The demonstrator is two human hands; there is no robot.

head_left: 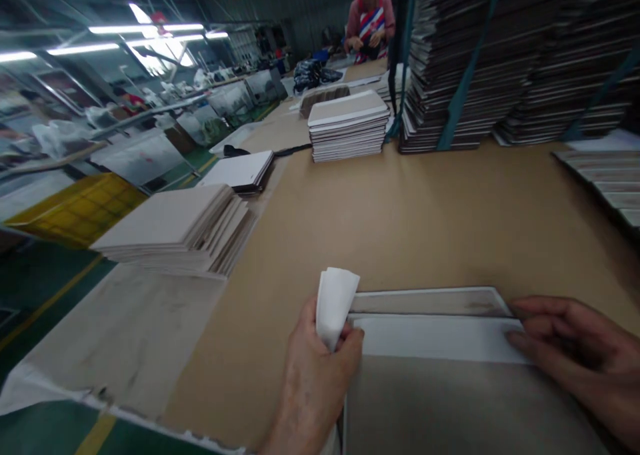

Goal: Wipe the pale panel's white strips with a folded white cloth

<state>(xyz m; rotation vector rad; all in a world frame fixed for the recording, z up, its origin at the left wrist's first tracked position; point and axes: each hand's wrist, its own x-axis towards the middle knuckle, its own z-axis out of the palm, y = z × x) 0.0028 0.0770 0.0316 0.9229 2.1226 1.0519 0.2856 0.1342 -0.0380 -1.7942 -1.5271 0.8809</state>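
At the table's near edge lies a grey-brown board (450,401) with a white strip (440,338) along its far edge. Behind that strip shows another flat panel (425,301) with a white border. My left hand (320,375) is closed around a folded white wad (335,305), paper or cloth, which stands up out of the fist. Its thumb is at the board's left far corner. On the other side, my right hand (575,348) pinches the right far corner of the board and white strip between thumb and fingers.
Brown sheeting covers the table (400,228). Stacks of boards stand at the left (165,221) and the back middle (350,128). Tall strapped stacks (465,75) rise at the back right. A yellow crate (75,208) is beyond the left edge; a person (370,21) stands at the far end.
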